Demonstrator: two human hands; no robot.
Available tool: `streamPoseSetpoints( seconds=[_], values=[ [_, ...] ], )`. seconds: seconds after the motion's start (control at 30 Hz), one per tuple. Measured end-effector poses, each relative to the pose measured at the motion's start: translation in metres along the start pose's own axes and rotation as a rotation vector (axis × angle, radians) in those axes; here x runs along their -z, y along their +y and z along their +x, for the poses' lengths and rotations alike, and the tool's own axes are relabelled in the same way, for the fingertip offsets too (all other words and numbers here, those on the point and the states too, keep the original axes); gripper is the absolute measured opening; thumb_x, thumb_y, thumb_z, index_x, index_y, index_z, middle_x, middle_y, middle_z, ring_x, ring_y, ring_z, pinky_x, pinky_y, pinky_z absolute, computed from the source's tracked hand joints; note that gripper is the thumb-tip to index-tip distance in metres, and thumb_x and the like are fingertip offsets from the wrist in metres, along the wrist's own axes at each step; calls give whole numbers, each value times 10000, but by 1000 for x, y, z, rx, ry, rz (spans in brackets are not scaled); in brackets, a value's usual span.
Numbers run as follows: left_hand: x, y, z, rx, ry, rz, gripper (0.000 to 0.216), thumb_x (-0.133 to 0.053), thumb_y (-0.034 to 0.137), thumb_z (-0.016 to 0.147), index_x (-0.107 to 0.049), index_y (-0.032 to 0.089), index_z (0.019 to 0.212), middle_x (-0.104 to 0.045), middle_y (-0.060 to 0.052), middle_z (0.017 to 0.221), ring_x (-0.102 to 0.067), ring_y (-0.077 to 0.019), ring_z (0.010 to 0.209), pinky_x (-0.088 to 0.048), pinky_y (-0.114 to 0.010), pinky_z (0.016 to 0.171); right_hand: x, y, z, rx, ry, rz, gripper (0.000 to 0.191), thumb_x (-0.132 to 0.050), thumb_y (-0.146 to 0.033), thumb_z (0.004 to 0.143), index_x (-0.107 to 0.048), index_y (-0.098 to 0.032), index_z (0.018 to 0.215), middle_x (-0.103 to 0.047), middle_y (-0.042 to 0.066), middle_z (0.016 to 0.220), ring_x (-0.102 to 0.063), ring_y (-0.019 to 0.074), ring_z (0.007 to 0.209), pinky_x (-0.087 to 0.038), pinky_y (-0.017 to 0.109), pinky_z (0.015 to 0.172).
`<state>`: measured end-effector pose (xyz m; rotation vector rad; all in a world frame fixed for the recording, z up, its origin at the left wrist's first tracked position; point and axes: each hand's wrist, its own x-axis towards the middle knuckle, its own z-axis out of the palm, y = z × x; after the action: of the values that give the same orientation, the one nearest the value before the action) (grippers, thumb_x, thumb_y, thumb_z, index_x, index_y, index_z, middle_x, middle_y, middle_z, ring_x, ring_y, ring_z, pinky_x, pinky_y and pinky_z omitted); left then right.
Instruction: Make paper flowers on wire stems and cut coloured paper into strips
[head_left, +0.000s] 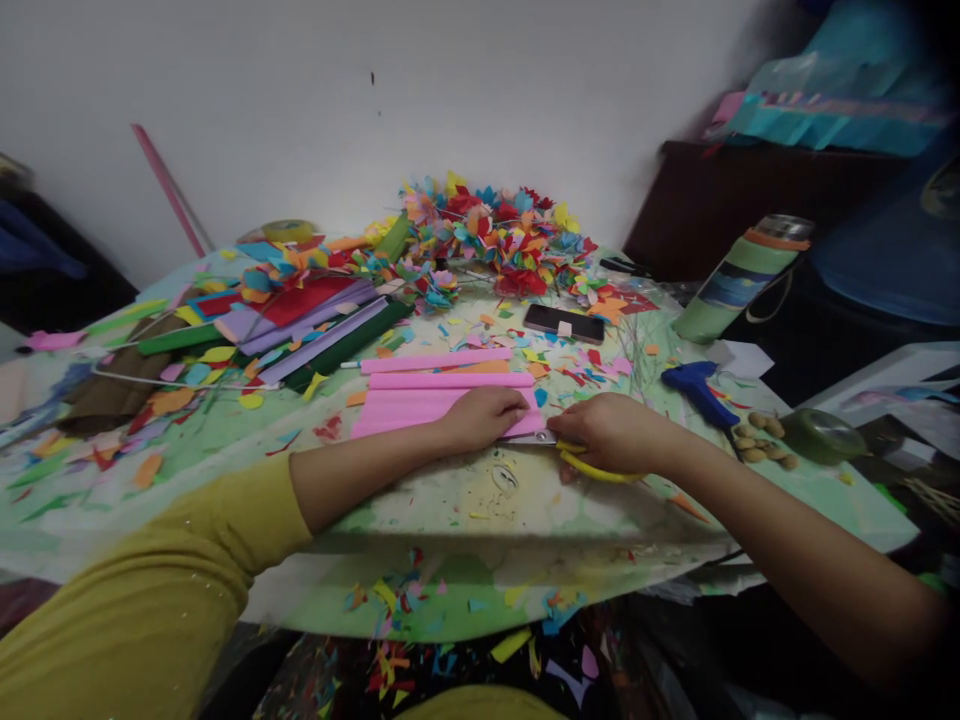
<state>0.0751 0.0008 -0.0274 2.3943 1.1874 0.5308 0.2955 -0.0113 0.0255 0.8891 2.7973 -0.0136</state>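
A sheet of pink crepe paper (397, 408) lies near the table's front edge, with a folded ridge along its far side. My left hand (484, 418) rests on its right part, the curled fingers closed on the paper. My right hand (604, 430) grips scissors (609, 470) with yellow handles. Their metal blades point left along the paper's near edge, beside my left fingertips; the blade tips are hidden, so I cannot tell how far apart they are. Just beyond the sheet lies a narrow pink paper strip (439, 361).
Bright paper flowers (487, 235) are heaped at the back. Rolled and folded papers (315, 315) lie to the left among scattered scraps. A phone (564, 322), a blue glue gun (701, 390), a green bottle (739, 280), walnuts (761, 440) and a tape roll (823, 435) are toward the right.
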Motion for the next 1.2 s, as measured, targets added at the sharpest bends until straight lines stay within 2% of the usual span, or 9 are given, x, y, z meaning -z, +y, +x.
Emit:
streamPoseSetpoints(
  seconds=[0.17,0.37,0.67,0.83,0.97,1.2],
  values=[
    [11,-3,-2,-59,-61,-4,276,-402,264,927,-617,160,1066,-666,-69,1097,-594,-181,998,-447,-280,875,-2,1,-2,3,8,0,180,-508,-373,845,-587,-211,855,-669,44,787,-567,168,670,-217,276,566],
    [29,-26,-20,-178,-53,283,385,-341,336,961,-516,125,1232,-555,-137,1222,-484,-235,1145,-346,-385,1027,-3,0,-1,5,18,-1,226,-523,-434,836,-577,-214,833,-660,33,766,-551,160,649,-199,277,556],
    [22,-34,-23,-179,-48,355,460,-287,359,975,-417,117,1344,-475,-146,1321,-414,-251,1225,-285,-404,1077,4,-4,4,6,19,-30,323,-515,-521,829,-577,-208,883,-655,51,814,-561,178,703,-218,278,573],
    [22,-35,-23,-183,-35,348,457,-286,359,975,-403,129,1352,-487,-145,1306,-422,-251,1215,-303,-412,1064,4,-7,13,24,35,-38,253,-500,-446,853,-573,-203,860,-653,47,819,-564,178,706,-233,283,586],
    [22,-36,-23,-197,-23,358,454,-293,360,973,-409,127,1346,-487,-148,1307,-422,-252,1217,-304,-411,1064,4,-8,18,35,30,-31,278,-509,-466,842,-585,-200,873,-654,59,832,-562,183,713,-239,282,592],
    [19,-40,-22,-198,-13,368,457,-301,363,972,-414,125,1345,-486,-143,1314,-418,-251,1222,-296,-402,1069,7,-9,15,59,-2,-73,215,-485,-386,863,-582,-195,850,-655,59,792,-550,168,666,-218,287,576]
  ],
)
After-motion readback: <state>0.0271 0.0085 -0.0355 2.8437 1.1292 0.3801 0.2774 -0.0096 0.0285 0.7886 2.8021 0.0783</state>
